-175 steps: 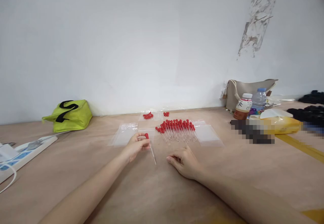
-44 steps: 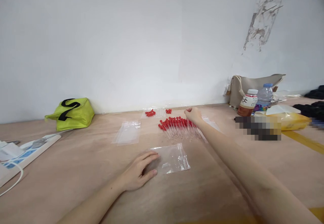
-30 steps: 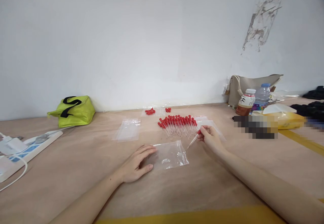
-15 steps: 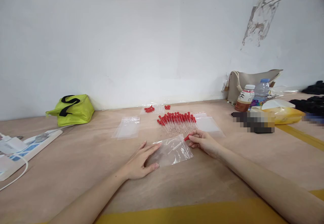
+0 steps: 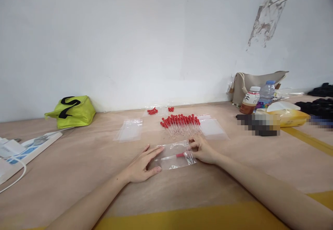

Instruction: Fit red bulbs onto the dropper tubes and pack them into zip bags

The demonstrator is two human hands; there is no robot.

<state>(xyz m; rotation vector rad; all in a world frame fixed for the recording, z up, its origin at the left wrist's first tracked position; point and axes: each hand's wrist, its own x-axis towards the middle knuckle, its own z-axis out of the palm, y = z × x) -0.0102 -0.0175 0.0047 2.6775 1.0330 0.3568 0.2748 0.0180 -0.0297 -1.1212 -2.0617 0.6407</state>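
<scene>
Between the two hands, one clear zip bag (image 5: 170, 147) lay on the brown-covered table (image 5: 161, 197), a single red-bulbed dropper pipette (image 5: 180, 154) lengthwise inside, bulb near the mouth. The left hand (image 5: 142, 165) rested with fingers spread at the bag's opposite end. The right hand (image 5: 204, 151) was narrowed at the mouth; whether it pinched film or bulb could not be told. Insertion was judged nearly complete; no closed seal was evident. Outstanding, by appearance: a row of loose pipettes (image 5: 180, 120), unbagged, just beyond. Near the wall (image 5: 130, 49), red bulbs (image 5: 152, 111) lay on or inside clear film, possibly bagged already; this could not be confirmed.
</scene>
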